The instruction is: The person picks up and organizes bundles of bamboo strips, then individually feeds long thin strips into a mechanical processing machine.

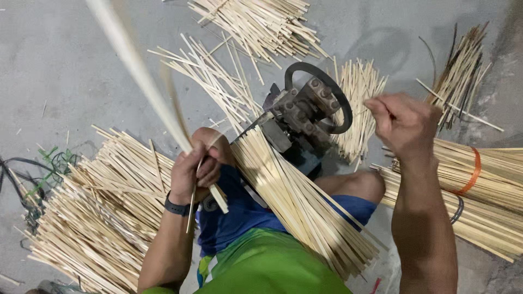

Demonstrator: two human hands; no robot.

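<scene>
The left hand [195, 170] is clenched in a fist above the knee, a dark band worn at its wrist. The right hand [402, 124] is raised higher, fingers curled shut, forearm extended forward.

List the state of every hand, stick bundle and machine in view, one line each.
left hand: shut on a blurred long strip.
right hand: fisted, raised; what it holds cannot be told.
lap bundle: loose, leaning against the machine.
machine: upright, black wheel on top.
tied bundle: bound with an orange band.
floor pile: loose, spread.
</scene>
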